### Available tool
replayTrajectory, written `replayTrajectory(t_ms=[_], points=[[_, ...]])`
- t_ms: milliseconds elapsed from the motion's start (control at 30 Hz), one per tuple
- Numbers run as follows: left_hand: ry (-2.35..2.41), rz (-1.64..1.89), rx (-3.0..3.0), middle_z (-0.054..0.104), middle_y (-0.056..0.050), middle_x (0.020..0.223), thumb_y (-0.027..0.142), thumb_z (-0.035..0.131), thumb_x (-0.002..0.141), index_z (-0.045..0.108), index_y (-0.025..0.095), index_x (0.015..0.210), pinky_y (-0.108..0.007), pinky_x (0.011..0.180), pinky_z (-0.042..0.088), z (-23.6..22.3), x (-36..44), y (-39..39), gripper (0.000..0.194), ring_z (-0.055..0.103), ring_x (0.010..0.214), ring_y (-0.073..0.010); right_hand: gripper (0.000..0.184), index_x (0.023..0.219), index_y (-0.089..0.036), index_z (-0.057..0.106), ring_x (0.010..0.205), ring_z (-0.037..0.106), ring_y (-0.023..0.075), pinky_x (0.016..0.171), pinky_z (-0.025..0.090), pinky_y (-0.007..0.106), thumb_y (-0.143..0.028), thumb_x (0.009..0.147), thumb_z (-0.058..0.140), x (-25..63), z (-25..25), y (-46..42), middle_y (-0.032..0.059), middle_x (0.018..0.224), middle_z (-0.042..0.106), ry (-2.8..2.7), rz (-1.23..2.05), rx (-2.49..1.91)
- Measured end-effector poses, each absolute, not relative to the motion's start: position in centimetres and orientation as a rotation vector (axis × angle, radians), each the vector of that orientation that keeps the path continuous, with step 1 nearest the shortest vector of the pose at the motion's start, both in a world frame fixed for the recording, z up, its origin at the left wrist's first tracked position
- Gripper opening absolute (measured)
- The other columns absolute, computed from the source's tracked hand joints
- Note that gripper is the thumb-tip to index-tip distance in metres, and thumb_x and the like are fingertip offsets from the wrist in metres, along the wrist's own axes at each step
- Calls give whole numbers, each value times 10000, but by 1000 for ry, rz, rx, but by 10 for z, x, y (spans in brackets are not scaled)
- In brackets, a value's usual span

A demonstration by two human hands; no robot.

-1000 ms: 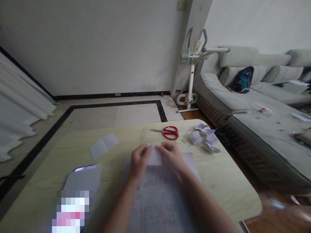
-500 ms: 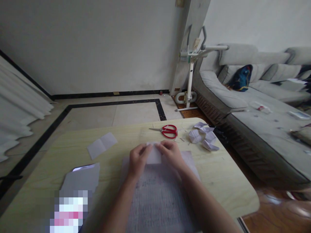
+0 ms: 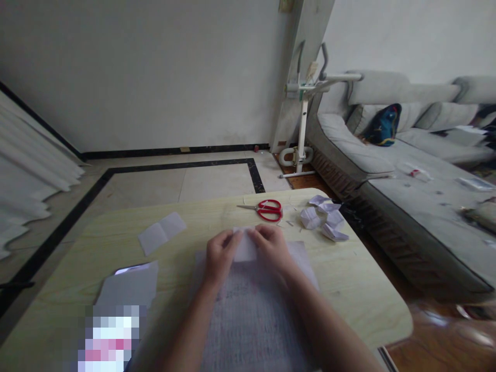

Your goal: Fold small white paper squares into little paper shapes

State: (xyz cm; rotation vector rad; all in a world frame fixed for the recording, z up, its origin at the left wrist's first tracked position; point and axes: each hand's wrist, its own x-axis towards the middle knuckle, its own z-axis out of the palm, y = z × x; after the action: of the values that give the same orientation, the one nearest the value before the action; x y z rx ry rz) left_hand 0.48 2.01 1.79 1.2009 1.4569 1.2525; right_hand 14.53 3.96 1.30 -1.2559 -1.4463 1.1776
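Between my two hands is a small white piece of paper (image 3: 245, 250), above a large sheet covered in writing (image 3: 256, 315). My left hand (image 3: 220, 257) is closed on the paper's left side, thumb near its top edge. On the opposite side, my right hand (image 3: 273, 249) pinches the same piece. The fingers behind the paper are hidden. Red-handled scissors (image 3: 267, 210) lie just beyond my hands, blades pointing left. A creased white paper (image 3: 161, 233) rests to the left, and several folded paper shapes (image 3: 325, 217) sit in a cluster at the right.
At the left of the wooden table (image 3: 360, 289), a stack of white paper (image 3: 129, 287) lies by a phone with a blurred-out screen (image 3: 110, 341). Small paper scraps are near the scissors. Beyond the table's right edge stands a grey sofa (image 3: 422, 222), with white exercise equipment (image 3: 303, 129) behind.
The whole view has shifted slightly. Both hands stay closed on the small paper, in almost the same pose over the written sheet.
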Motion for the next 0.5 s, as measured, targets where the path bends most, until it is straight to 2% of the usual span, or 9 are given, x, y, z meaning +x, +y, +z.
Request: replayTrajectory(t_ms=[500], points=[[1470,1257,1228,515,31,550,362,614,767,640,127,663,-176,449,325,16,6,22,258,447,523,-99,322,616,-158,539,540,428,109,461,298,207,-374,854,520,143,11,39,-16,568,479,-1528,1040,-1318]])
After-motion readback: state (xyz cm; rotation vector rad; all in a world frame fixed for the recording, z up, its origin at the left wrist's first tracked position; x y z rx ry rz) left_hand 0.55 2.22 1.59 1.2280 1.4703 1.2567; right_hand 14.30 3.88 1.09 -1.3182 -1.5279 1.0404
